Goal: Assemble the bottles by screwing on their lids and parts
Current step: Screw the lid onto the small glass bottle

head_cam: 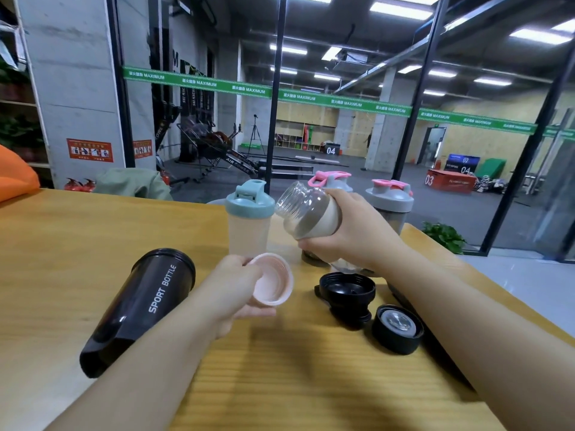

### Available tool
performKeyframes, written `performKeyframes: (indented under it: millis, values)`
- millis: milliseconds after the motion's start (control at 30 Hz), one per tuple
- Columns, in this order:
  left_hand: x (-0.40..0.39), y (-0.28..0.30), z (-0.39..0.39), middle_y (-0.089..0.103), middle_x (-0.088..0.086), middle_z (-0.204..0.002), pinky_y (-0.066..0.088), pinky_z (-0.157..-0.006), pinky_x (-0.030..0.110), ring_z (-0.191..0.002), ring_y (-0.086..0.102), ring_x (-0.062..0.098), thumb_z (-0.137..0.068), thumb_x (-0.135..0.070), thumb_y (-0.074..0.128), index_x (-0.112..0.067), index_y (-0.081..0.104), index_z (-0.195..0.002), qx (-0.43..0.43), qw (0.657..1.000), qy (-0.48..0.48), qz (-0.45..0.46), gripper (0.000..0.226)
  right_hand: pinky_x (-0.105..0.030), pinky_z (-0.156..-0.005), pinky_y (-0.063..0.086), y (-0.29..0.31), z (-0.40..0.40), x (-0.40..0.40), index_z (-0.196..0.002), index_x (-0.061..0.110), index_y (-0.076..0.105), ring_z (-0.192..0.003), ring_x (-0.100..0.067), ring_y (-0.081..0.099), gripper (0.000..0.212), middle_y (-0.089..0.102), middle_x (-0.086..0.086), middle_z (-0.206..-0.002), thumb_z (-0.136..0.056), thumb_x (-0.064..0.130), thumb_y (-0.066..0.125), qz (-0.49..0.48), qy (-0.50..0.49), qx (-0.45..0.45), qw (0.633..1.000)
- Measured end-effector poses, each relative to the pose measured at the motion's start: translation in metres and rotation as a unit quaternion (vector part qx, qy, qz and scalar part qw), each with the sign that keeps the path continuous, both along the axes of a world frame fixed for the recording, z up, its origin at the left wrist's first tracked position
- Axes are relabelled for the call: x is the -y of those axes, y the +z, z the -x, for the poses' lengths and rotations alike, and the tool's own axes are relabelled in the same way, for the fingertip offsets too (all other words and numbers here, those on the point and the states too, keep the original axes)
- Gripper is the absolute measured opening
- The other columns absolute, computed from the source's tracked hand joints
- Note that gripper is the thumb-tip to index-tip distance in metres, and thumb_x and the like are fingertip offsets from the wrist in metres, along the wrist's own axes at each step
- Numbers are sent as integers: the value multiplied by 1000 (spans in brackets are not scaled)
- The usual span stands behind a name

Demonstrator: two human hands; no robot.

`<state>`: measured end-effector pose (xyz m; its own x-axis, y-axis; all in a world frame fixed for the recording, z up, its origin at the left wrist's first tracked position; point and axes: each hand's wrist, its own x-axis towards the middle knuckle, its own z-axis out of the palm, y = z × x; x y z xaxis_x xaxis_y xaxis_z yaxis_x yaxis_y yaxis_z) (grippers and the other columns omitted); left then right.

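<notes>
Left grip (pixel 236 287) on pink cup (pixel 272 279), beside "SPORT BOTTLE" shaker (pixel 137 309).

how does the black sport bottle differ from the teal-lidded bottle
The black sport bottle lies on its side with no lid; the teal-lidded bottle stands upright, capped. The first is opaque black with white lettering, the second pale, frosted and plain. Both rest on the wooden table, untouched by either hand.
</notes>
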<state>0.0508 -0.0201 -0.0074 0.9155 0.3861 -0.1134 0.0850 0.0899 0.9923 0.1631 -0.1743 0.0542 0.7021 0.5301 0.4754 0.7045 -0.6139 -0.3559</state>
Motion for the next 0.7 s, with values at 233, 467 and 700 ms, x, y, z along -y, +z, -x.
performKeyframes:
  millis: [233,467,700]
  values:
    - [8,-3,-4,53,20,-128,54,-75,45,-105,60,33,-91,0,43,-6,44,-132,82,970,8,230,41,-31,-78,47,-21,31,24,-127,40,41,-95,-10,53,80,46,10,-106,-58,60,74,-12,-36,0,999]
    - [23,-8,-3,65,12,-120,55,-81,43,-107,64,28,-98,-44,41,-14,49,-129,134,956,63,252,43,-31,-78,47,-44,52,36,-131,39,39,-99,-12,53,87,46,10,-108,-55,62,74,-18,-29,53,998]
    - [23,-7,8,64,10,-118,47,-98,38,-106,62,20,-95,-26,51,-9,53,-126,176,950,43,255,36,-25,-72,37,-48,65,42,-133,39,37,-96,-12,51,90,44,12,-106,-55,66,72,24,-19,86,996]
